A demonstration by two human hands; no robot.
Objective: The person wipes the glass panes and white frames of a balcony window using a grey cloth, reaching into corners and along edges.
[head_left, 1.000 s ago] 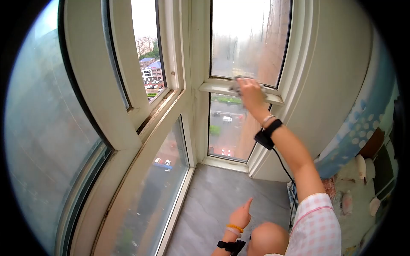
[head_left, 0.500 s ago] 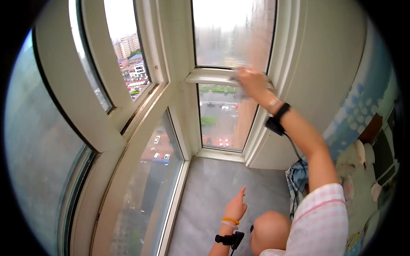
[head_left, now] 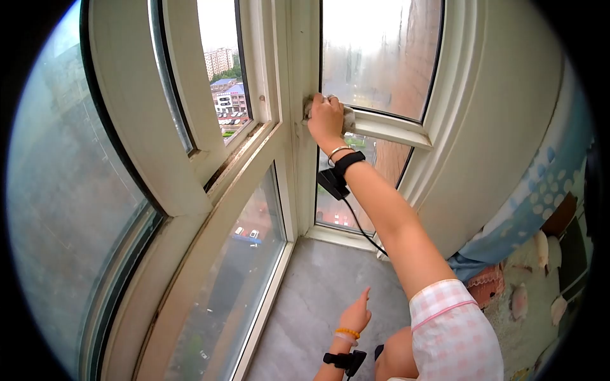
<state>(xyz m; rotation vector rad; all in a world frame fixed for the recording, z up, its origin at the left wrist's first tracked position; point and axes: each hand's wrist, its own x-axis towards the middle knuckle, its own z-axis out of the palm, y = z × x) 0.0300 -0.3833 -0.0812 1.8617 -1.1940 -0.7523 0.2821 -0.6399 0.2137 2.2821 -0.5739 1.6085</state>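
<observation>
My right hand [head_left: 326, 122] is closed on a greyish-white cloth [head_left: 348, 118], bunched under the fingers. It presses the cloth against the left end of the white window crossbar [head_left: 393, 129], at the corner with the upright frame. Above the bar is a streaked, misted upper pane [head_left: 381, 60]; the forearm partly covers the lower pane [head_left: 389, 159]. Low in the view, my left hand [head_left: 356, 314] hangs over the grey floor with its index finger stretched out, holding nothing visible. Its other fingers show only in part.
To the left are sliding window frames with a dirty track [head_left: 238, 155] and a low glass pane [head_left: 235, 279]. A blue patterned curtain [head_left: 540, 190] hangs at the right. My bent knee [head_left: 397, 355] is close to my left hand. A black cable [head_left: 359, 225] trails from the right wrist strap.
My right hand has slid the cloth left along the crossbar, from near its right end to the left corner. The view has shifted slightly left; my left hand keeps much the same pose.
</observation>
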